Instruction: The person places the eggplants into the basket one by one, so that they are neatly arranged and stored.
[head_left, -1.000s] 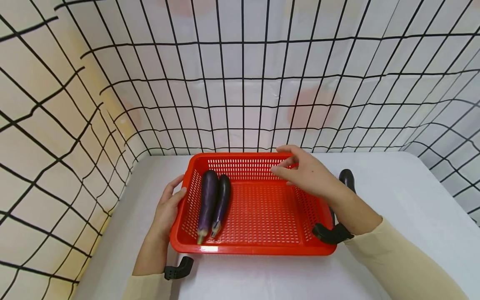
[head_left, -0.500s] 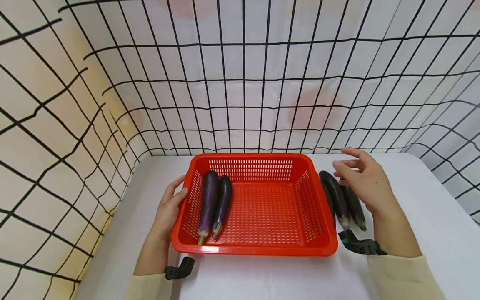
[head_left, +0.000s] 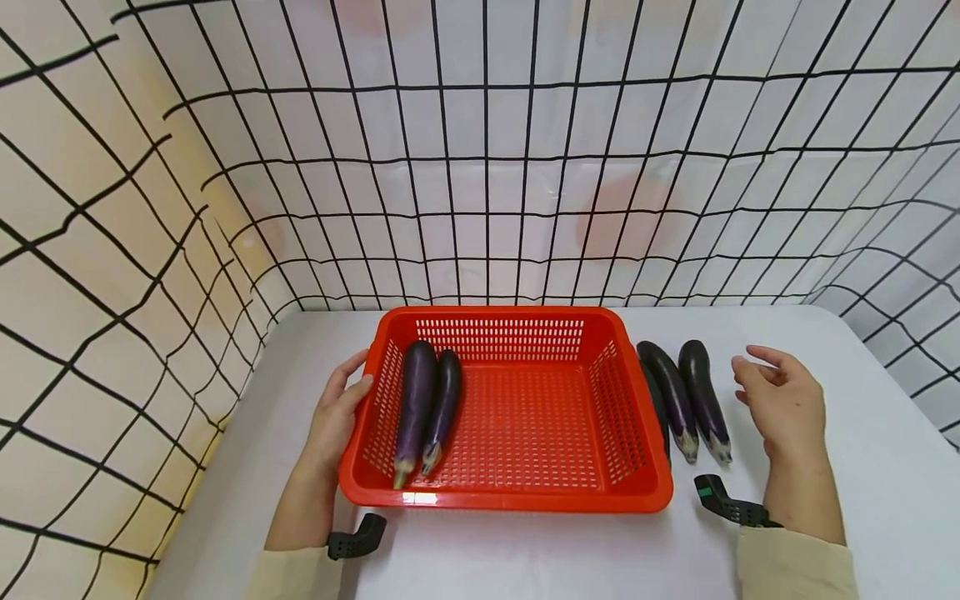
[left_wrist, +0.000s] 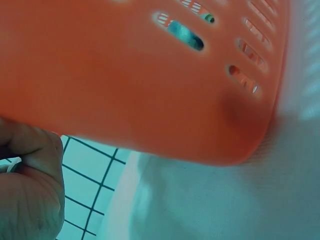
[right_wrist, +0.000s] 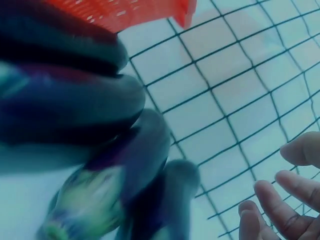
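Observation:
A red plastic basket (head_left: 495, 500) with slotted walls stands on the white table. My left hand (head_left: 337, 417) grips its left rim; in the left wrist view the hand (left_wrist: 32, 185) is at the basket's edge (left_wrist: 125, 100). Inside, along the left wall, lie a thick eggplant (head_left: 416, 408) and a slimmer eggplant (head_left: 444, 408). To the basket's right are more eggplants: one eggplant (head_left: 703, 392) nearest my right hand, another eggplant (head_left: 670, 392) beside it, and one partly hidden by the basket wall. My right hand (head_left: 787, 404) is apart from them, fingers loosely bent and holding nothing.
A black wire grid (head_left: 487, 183) rises behind the table and along both sides, with pale sheeting behind it. White table surface (head_left: 870, 417) extends right of my right hand. A black wrist mount (head_left: 356, 537) sits on my left wrist, another mount (head_left: 735, 502) on my right.
My right hand has moved from over the basket's right side, across the eggplants, to their right, uncovering them. My left hand and the basket stay in place.

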